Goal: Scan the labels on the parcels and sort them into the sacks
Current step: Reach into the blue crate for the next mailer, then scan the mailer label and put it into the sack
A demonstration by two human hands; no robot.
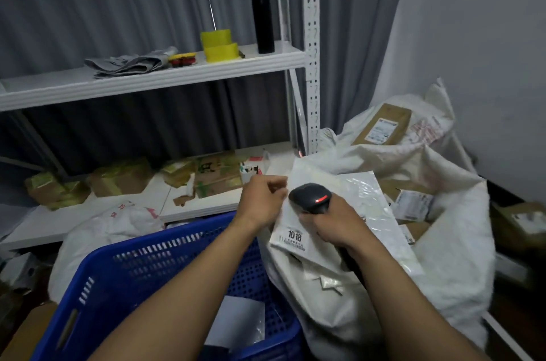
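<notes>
Just right of the frame's centre, a white plastic parcel [354,198] lies tilted over the mouth of a white sack [461,227] that fills the right side. The left hand [261,202] pinches the parcel's left edge between curled fingers and thumb. The right hand [335,223] is clenched round the handle of a black scanner [310,196]. The scanner's head shows a red light and sits over the parcel just above its label [291,239], printed 1018. Whether the scanner touches the plastic is hard to tell. Cardboard boxes [413,204] lie inside the sack. A second sack [357,124] behind it, at the upper right, holds another box. A blue basket [141,278] fills the lower left, below a white shelf [147,79].
</notes>
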